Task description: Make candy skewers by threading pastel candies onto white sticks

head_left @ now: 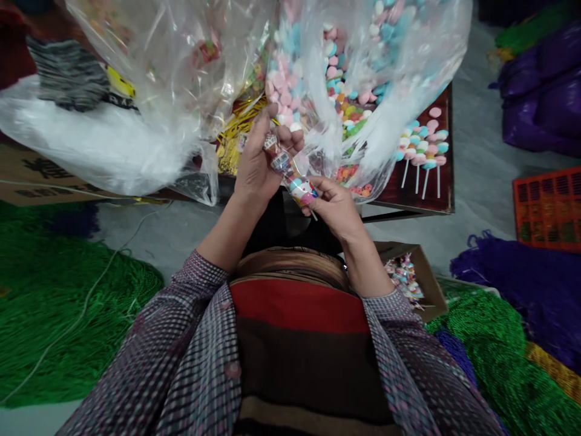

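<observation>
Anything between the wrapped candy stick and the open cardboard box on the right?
Yes: in this view the right hand and forearm lie across the straight line from the candy stick to the box. Nothing else visible is in between.

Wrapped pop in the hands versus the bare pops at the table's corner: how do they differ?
The wrapped pop is in clear, shiny film; the bare pops show no wrapping. The wrapped pop is at the left hand and right hand, while the bare pops lie on the table. The wrapped pop is single; the bare pops form a group. Both have pastel candy and pale sticks.
</observation>
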`<state>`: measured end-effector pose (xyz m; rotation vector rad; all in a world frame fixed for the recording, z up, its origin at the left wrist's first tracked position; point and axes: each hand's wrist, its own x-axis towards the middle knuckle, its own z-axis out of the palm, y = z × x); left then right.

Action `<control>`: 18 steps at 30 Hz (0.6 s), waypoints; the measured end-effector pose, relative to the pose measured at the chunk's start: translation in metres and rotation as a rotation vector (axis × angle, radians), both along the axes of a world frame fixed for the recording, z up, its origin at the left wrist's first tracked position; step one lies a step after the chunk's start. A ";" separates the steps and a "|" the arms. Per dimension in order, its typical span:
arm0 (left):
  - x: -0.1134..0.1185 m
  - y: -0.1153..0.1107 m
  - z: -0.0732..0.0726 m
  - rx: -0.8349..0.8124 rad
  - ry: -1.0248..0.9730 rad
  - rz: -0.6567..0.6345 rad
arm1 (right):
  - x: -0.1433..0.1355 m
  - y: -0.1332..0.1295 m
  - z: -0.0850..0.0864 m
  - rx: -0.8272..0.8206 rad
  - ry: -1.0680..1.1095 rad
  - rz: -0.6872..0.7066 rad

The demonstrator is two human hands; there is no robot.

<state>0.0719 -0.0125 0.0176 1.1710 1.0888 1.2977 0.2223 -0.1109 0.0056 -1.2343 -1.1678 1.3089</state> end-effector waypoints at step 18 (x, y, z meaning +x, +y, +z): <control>0.028 -0.024 0.026 -0.302 -0.268 -0.004 | -0.024 -0.002 -0.016 0.014 -0.017 -0.150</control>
